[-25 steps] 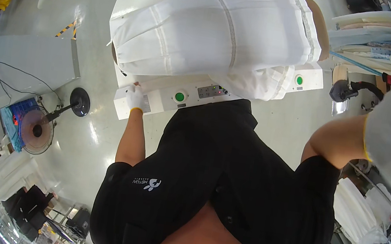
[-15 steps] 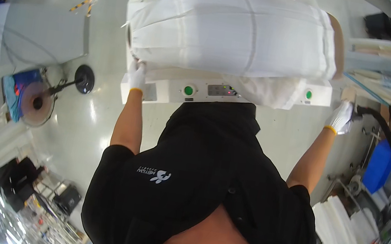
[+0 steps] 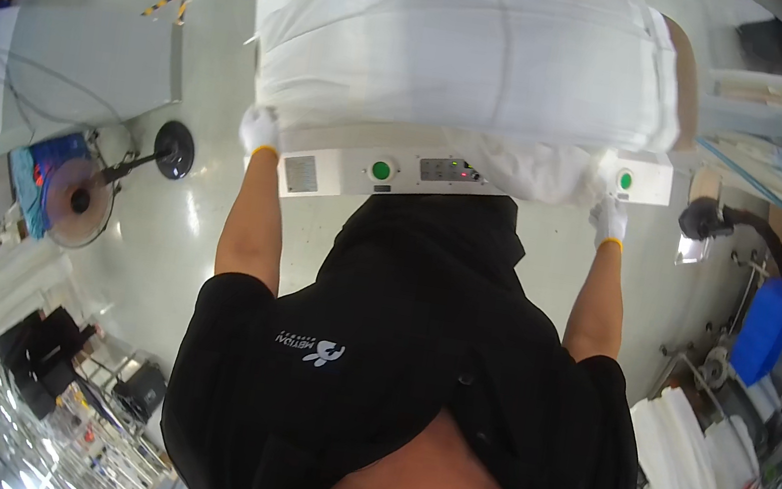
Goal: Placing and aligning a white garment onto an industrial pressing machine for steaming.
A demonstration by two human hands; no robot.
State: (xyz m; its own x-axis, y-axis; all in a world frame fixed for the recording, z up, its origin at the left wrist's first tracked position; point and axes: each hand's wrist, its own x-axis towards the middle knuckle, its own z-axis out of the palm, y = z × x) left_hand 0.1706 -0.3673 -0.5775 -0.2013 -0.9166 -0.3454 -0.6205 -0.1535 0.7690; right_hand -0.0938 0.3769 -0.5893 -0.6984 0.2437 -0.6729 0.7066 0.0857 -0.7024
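Observation:
A wide roll of white fabric [image 3: 440, 50] lies across a white machine [image 3: 321, 170], its brown core or end layer [image 3: 680, 80] showing at the right. My left hand [image 3: 261, 131], in a white glove with a yellow cuff, is at the machine's left front corner, just below the roll's left end. My right hand [image 3: 609, 221], gloved alike, is up against the front panel's lower edge, beside a loose, bunched fold of fabric [image 3: 543, 171] that hangs over the panel. The fingers of both hands are too small and blurred to tell if they grip anything.
The front panel carries a green button [image 3: 382, 170] near each end and a small control plate [image 3: 443, 169] between them. A pedestal fan [image 3: 79, 198] stands left. At the right are a black hose [image 3: 776, 241], a blue box [image 3: 764, 331] and stacked white material [image 3: 677, 459].
My right hand has come inward from beside the black hose to the front panel. My left hand has shifted slightly left. The fabric's surface now looks smeared, and its loose fold hangs differently.

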